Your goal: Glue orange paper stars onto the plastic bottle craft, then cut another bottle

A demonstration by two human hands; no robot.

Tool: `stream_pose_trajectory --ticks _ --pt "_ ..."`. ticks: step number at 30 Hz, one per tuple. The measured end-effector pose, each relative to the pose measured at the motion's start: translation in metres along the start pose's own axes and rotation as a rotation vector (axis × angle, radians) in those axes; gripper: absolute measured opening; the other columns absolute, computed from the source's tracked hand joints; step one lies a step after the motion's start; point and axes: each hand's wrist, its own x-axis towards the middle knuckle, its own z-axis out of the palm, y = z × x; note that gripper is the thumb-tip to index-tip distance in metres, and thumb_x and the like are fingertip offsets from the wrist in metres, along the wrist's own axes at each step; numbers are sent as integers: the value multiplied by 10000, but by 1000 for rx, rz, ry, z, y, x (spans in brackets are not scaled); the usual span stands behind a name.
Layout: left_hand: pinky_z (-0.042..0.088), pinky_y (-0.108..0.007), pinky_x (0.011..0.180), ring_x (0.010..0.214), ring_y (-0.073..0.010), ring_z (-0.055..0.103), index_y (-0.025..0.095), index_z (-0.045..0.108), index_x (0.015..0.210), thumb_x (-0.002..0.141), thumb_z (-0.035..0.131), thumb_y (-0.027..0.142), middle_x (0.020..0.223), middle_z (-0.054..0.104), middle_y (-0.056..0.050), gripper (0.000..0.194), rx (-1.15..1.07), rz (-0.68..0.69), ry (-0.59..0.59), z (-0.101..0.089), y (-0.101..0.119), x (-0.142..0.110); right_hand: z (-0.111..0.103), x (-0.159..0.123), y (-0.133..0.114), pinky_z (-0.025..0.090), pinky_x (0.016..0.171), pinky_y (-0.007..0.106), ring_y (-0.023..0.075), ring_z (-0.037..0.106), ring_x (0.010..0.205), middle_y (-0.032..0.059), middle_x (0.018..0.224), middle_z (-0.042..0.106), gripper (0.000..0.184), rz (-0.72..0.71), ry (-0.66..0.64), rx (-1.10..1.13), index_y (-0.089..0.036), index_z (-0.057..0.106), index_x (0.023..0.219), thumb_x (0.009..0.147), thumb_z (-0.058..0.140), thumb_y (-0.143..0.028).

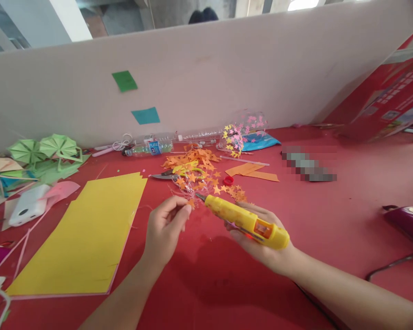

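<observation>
glue gun point(232, 211) in yellow plastic lay across the right hand point(266, 255), whose fingers were wrapped around its grip from beneath, though how hard they pressed on the trigger could not be told. the left hand point(165, 227) had its thumb and forefinger closed together on a small orange star point(192, 203), the other fingers curled in behind. this star was held up above the red table point(192, 284), just beside the metal nozzle point(200, 196); whether the two touched was not clear. the step in hand looked to be putting glue on the star, though no bead could be made out. the next move seemed to call for a steady left pinch near the rim of the star, a light squeeze from the right, and fingertips clear of the hot tip. beyond the hands were a clear plastic piece point(197, 186) among loose orange stars point(239, 193), a red ring point(228, 180), orange paper strips point(256, 171) and a cutting tool point(163, 177). yellow sheets point(86, 233) lay to the left, and a star-dotted clear bottle point(253, 121) rested near the partition point(199, 87).
</observation>
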Motion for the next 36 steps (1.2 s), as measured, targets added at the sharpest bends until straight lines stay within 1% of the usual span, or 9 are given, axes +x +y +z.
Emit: stream_pose_trajectory --ticks 2,4,6,10,12,17,23,30,36 --pt "340 -194 469 481 -74 401 190 551 684 823 550 288 565 448 51 170 54 25 55 -3 -1 3 -1 1 0 437 524 273 141 528 578 7 649 550 169 -57 -25 -51 -217 515 687 852 545 -237" --pt "344 -198 480 489 -76 396 188 552 681 823 547 290 581 452 47 175 96 49 69 -3 -1 5 0 2 -1 416 496 269 132 496 542 -3 625 527 180 -58 -44 -50 -219 509 678 854 541 -240" --pt "347 -201 488 497 -79 403 188 558 690 828 543 299 590 463 44 178 126 64 61 -1 -1 4 2 2 -2 411 480 265 127 489 526 -2 635 535 168 -11 -61 -20 -218 526 686 850 545 -246" --pt "346 -201 492 508 -82 411 190 574 711 833 545 315 608 485 41 177 144 65 42 0 -1 3 2 1 -3 438 497 274 149 557 572 35 733 623 97 67 -83 17 -205 610 783 843 554 -257" --pt "344 -201 492 508 -83 409 190 574 707 832 545 316 605 487 40 180 145 58 41 0 -1 2 2 0 -3 444 503 278 162 584 596 52 777 650 107 93 -90 26 -194 636 841 841 557 -266" --pt "343 -203 489 499 -85 407 190 580 706 824 546 312 589 489 40 173 137 49 53 -1 0 2 2 0 -4 445 509 277 175 604 620 58 767 660 143 138 -100 39 -182 648 889 839 560 -282" --pt "348 -202 487 493 -84 411 190 590 717 819 560 322 587 489 44 169 126 38 59 -1 -2 2 2 1 -1 423 488 260 137 535 545 34 707 621 148 164 -108 63 -184 630 815 843 555 -308" --pt "346 -197 478 487 -79 410 189 593 709 818 560 303 580 497 43 162 120 48 63 0 -1 2 2 0 -2 398 481 246 119 485 529 14 648 549 201 209 -116 90 -182 564 692 830 557 -328" --pt "350 -199 483 484 -77 412 190 598 720 819 560 300 586 506 46 153 129 43 63 0 0 1 2 3 -4 355 447 246 108 424 493 -2 617 500 190 227 -118 95 -189 556 699 814 555 -340"
